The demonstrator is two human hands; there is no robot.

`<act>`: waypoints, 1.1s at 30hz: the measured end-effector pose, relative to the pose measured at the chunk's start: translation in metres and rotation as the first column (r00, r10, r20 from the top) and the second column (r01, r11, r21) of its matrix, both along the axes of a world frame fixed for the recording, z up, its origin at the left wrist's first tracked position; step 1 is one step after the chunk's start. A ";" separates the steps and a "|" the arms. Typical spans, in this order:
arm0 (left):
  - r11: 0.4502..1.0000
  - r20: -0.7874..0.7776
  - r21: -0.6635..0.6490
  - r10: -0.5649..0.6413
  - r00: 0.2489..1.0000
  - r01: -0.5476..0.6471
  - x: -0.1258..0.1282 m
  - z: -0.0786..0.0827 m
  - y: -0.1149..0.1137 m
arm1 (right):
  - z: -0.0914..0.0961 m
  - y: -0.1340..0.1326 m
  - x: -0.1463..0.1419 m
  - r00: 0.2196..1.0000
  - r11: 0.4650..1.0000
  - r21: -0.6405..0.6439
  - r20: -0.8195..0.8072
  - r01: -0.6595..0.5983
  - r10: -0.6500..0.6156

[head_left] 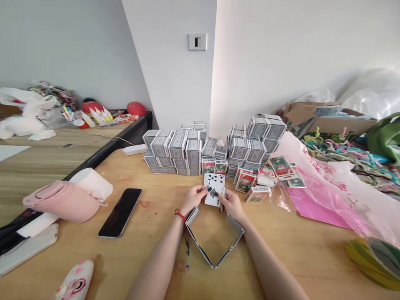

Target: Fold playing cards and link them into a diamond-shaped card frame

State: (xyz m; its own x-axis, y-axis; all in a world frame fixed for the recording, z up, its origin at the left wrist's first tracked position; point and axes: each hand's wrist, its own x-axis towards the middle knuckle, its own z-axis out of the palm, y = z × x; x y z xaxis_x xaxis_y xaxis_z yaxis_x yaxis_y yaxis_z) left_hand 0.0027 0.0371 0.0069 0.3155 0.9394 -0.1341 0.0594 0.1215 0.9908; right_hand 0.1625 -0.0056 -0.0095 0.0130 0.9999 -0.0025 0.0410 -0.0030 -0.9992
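Observation:
Between my two hands are a few playing cards [214, 180], faces toward me, with an ace of spades in front and another spade card showing above it. My left hand [197, 197] pinches their left edge with the thumb in front. On the right edge, my right hand [231, 204] grips them the same way. Below the cards, between my forearms, a V-shaped frame of folded playing cards [215, 266] stands on the wooden table, its point toward me. Just beyond my hands are red card boxes [208, 166].
Stacks of folded-card blocks [161, 143] stand at the back, with more blocks [246, 149] to the right. A phone [120, 212] and a pink cap [65, 201] lie left. Yellow tape [364, 260] and pink plastic [315, 204] are right. A cardboard box [331, 125] sits behind.

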 end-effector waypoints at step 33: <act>0.961 -0.172 0.270 0.114 0.979 -0.064 0.006 -0.006 -0.016 | 0.000 0.001 0.002 1.000 0.999 0.029 0.000 -0.015 0.015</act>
State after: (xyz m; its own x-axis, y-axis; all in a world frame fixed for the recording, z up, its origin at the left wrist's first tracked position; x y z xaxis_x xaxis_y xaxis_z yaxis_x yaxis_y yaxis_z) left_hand 0.0090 0.0208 0.0008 0.2223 0.9723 0.0721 0.2445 -0.1272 0.9613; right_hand 0.1645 -0.0049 -0.0092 -0.0016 0.9997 0.0263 0.0405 0.0264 -0.9988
